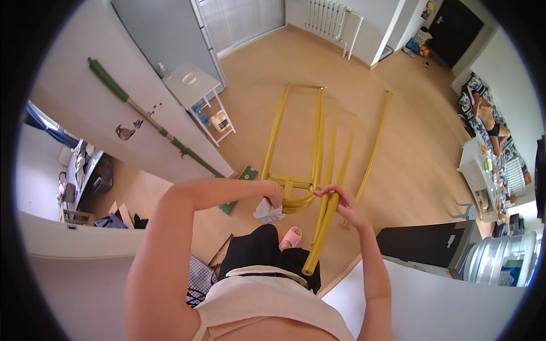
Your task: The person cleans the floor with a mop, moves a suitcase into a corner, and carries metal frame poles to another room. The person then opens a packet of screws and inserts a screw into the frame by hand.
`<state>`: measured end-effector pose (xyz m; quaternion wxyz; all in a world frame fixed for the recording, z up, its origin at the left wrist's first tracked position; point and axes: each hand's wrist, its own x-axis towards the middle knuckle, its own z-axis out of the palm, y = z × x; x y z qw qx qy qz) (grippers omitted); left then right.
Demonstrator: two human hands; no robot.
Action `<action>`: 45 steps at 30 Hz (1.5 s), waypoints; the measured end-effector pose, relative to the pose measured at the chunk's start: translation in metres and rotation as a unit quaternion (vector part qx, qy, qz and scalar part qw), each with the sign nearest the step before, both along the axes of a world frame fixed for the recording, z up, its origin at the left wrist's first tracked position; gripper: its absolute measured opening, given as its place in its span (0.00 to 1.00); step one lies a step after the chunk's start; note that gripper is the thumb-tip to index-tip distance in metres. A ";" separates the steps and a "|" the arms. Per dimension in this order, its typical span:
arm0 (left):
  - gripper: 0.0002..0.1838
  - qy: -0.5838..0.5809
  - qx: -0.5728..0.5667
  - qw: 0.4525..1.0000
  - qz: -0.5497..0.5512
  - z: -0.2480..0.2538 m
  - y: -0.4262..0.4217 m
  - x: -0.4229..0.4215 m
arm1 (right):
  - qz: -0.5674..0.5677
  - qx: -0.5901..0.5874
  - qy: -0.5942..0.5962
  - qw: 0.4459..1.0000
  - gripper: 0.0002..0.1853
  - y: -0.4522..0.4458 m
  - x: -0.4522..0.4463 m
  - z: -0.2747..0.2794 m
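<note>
My right hand (346, 209) is closed around yellow metal tubes (326, 233), which slant away from me. The capped near end of one tube hangs close to my lap, and the far ends look blurred. Crumpled white plastic (267, 212) is in my left hand (276, 194), whose fingers are mostly hidden. Beside that hand lies a long yellow metal frame (274, 133) with a curved near end, resting on the floor. Farther right, a single thin yellow rod (375, 148) lies apart from the frame.
A green board (239, 190) lies left of the frame. A white side table (192, 85) stands by the wall, where a green pole (142, 113) is mounted. At right are a black cabinet (426, 241) and water bottle (495, 258). A person (487, 116) reclines on the far-right sofa.
</note>
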<state>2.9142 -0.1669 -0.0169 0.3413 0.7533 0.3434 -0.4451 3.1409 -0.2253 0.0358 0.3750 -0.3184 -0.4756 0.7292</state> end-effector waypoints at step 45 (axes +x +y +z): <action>0.31 0.271 0.019 0.942 0.196 0.446 0.143 -0.090 | 0.409 0.327 -0.060 0.850 0.27 0.269 -0.108 0.253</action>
